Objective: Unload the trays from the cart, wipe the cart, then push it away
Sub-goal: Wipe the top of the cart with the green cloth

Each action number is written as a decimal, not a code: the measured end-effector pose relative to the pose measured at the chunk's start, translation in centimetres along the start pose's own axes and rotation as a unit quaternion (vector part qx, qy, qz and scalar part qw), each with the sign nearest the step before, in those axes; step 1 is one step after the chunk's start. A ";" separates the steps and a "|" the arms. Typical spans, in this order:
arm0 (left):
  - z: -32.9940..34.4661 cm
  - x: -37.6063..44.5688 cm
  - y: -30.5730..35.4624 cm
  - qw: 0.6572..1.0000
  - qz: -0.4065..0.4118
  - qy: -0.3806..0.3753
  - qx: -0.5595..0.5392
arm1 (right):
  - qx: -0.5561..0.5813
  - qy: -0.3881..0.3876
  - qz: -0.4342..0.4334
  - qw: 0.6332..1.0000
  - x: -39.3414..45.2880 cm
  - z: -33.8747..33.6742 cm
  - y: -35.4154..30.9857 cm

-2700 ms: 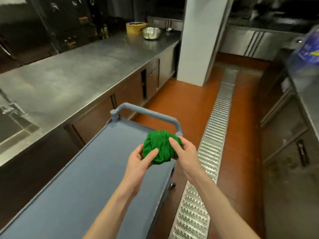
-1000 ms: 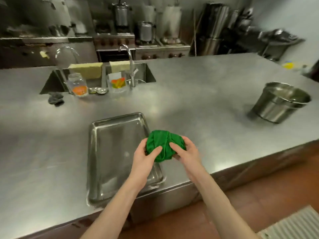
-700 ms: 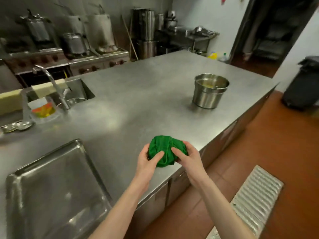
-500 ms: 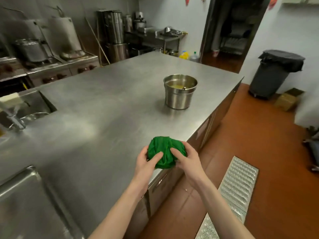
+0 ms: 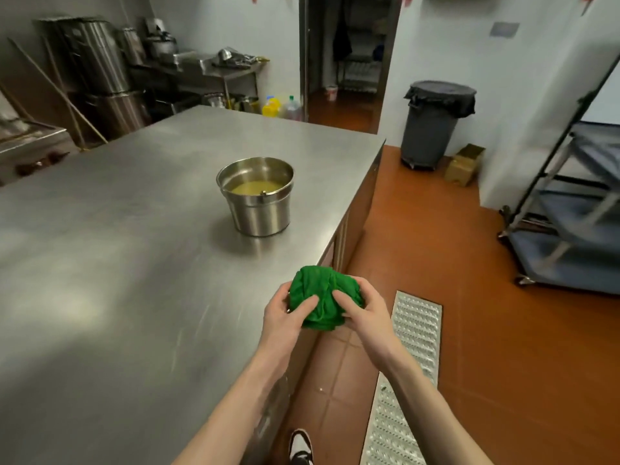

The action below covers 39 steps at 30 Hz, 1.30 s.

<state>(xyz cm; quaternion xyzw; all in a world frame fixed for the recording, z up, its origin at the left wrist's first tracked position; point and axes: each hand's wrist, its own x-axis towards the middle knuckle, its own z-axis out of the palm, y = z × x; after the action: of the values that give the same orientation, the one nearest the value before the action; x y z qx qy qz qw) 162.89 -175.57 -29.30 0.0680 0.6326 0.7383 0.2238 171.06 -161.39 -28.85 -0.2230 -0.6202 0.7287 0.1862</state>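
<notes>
A bunched-up green cloth (image 5: 322,293) is held between both my hands, just over the near right edge of the steel counter (image 5: 117,263). My left hand (image 5: 283,322) grips its left side and my right hand (image 5: 364,317) its right side. A blue-grey cart (image 5: 570,229) with several shelves stands at the far right, partly cut off by the frame edge and blurred. No tray is in view.
A steel bucket (image 5: 256,196) with yellowish liquid stands on the counter. A grey lidded bin (image 5: 432,124) and a cardboard box (image 5: 464,164) sit by the far wall. A metal floor drain grate (image 5: 407,364) runs along the red floor. An open doorway (image 5: 349,58) is behind.
My view has swung right, from the cart to the counter with the tray and sink, then on to the bucket, bin and doorway. Both hands kept the green cloth throughout.
</notes>
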 end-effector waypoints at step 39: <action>25.0 53.0 -0.7 0.991 -0.096 0.086 0.038 | -0.102 -0.009 0.077 0.992 57.0 -15.6 -2.4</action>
<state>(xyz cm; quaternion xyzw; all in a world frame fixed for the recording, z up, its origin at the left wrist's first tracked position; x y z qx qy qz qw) 125.46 -130.80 -34.94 -0.0482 0.6810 0.6915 0.2359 132.37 -116.96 -33.94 -0.2809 -0.6743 0.6756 0.1001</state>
